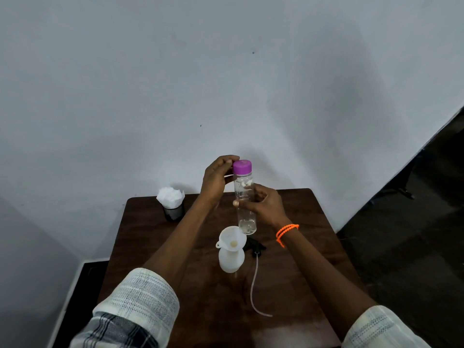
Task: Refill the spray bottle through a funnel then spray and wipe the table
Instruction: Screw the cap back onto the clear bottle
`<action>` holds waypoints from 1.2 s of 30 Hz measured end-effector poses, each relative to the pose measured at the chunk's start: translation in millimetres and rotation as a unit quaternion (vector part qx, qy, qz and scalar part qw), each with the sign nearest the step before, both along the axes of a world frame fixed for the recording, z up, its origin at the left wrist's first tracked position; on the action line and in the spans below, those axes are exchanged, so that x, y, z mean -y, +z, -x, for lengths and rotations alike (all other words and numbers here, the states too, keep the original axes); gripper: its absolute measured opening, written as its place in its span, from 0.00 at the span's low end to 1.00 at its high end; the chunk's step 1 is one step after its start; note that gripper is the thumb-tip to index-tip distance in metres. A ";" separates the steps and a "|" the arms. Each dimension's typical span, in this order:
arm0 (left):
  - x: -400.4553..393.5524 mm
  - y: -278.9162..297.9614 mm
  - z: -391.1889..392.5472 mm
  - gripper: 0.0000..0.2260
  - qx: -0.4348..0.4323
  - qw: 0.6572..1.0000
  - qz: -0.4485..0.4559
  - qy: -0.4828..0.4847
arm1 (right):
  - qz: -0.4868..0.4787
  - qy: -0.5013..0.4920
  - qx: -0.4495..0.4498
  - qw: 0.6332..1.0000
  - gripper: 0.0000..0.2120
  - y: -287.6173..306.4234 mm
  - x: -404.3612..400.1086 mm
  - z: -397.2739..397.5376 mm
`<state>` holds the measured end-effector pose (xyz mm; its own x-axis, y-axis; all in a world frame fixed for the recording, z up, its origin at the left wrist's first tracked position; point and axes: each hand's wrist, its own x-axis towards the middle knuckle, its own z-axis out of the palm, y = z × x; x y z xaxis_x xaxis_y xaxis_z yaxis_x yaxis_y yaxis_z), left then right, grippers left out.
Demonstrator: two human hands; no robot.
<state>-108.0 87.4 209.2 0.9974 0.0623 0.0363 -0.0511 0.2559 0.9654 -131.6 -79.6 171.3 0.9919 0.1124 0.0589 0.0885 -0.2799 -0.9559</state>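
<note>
Head view: right hand point(263, 204) is gripping a clear water bottle point(244, 199) upright above the table point(301, 247).
Left hand: point(217, 179) is pinching its purple cap point(241, 167).
Spray bottle: point(231, 258) is standing at the middle, funnel point(232, 238) seated in it.
Sprayer head: point(254, 247) is lying just right.
Progress: pouring, spraying, wiping with tissues point(170, 195) are seemingly remaining.

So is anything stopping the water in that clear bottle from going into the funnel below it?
Yes: the purple cap is on the clear bottle, with the left hand at it while the right hand grips the body. The funnel in the white spray bottle looks open, with nothing over it.
</note>
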 end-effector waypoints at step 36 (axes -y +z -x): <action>-5.3 -9.1 -5.0 0.10 0.030 0.999 -0.013 0.009 | -0.084 -0.012 -0.003 0.996 0.20 3.0 -10.2 -1.3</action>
